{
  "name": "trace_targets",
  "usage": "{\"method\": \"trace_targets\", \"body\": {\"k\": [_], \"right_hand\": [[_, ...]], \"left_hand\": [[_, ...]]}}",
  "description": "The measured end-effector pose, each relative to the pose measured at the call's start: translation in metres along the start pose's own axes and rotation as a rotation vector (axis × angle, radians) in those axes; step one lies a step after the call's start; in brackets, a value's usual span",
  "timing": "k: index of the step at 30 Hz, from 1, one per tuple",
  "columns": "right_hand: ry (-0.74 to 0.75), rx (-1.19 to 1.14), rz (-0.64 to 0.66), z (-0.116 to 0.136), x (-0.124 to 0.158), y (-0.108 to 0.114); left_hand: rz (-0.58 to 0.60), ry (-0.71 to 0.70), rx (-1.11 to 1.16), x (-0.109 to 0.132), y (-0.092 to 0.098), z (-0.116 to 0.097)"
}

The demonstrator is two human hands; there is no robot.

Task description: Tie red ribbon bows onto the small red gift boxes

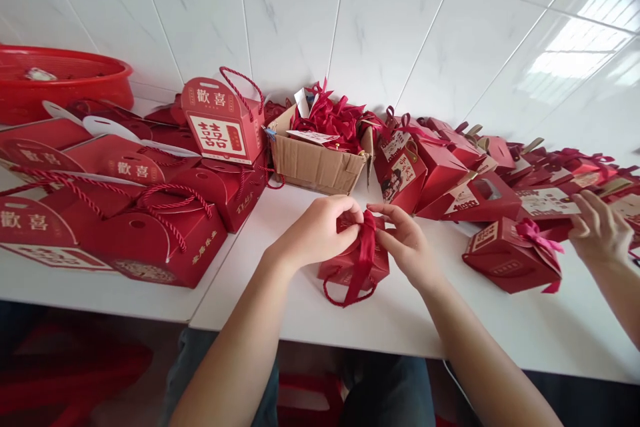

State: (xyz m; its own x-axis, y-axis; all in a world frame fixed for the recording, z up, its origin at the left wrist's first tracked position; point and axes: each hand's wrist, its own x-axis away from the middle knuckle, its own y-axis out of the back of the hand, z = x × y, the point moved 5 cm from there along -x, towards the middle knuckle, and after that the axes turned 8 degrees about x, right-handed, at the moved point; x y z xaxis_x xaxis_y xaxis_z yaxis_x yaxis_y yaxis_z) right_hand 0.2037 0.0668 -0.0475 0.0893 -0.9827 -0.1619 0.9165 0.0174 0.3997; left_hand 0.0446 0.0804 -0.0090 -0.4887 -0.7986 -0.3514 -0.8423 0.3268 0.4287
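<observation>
In front of me on the white table stands a small red gift box [337, 272] with a twisted red cord handle [336, 300] hanging at its near side. A red ribbon [361, 273] runs over the top of the box and down its front. My left hand [327, 230] is closed at the box's top, its thumb and fingers pinching the ribbon. My right hand [407, 247] is at the right side of the top, fingers bent around the ribbon. The exact point where the ribbon is held is partly hidden by my fingers.
Red boxes with cord handles [155, 243] are stacked on the left. A cardboard box [315, 163] of red ribbons stands behind. Several ribbon-tied boxes [440, 153] line the right. Another person's hand [603, 227] is near a pink-bowed box [515, 267]. A red basin [65, 90] sits far left.
</observation>
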Motion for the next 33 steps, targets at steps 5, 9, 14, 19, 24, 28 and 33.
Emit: {"method": "trace_targets", "body": {"k": [5, 9, 14, 19, 24, 28, 33], "right_hand": [[0.078, 0.179, -0.011, 0.005, 0.0, 0.001], [0.242, 0.239, 0.002, 0.009, -0.002, -0.005], [0.297, 0.267, -0.103, 0.008, -0.007, -0.01], [0.373, 0.378, -0.254, 0.01, -0.006, -0.004], [0.493, 0.553, -0.352, 0.017, -0.002, 0.004], [0.498, 0.518, -0.333, 0.021, -0.001, 0.009], [0.637, 0.403, -0.142, 0.031, 0.004, 0.015]], "left_hand": [[0.127, 0.0, -0.079, -0.003, 0.003, -0.005], [0.211, 0.007, -0.195, -0.008, 0.009, -0.009], [0.247, 0.012, -0.317, -0.017, 0.013, -0.009], [0.174, 0.003, -0.323, -0.016, 0.012, -0.005], [0.104, -0.001, -0.266, -0.008, 0.011, 0.0], [0.089, -0.02, -0.272, -0.006, 0.011, 0.001], [0.092, -0.032, -0.242, -0.007, 0.012, 0.003]]}}
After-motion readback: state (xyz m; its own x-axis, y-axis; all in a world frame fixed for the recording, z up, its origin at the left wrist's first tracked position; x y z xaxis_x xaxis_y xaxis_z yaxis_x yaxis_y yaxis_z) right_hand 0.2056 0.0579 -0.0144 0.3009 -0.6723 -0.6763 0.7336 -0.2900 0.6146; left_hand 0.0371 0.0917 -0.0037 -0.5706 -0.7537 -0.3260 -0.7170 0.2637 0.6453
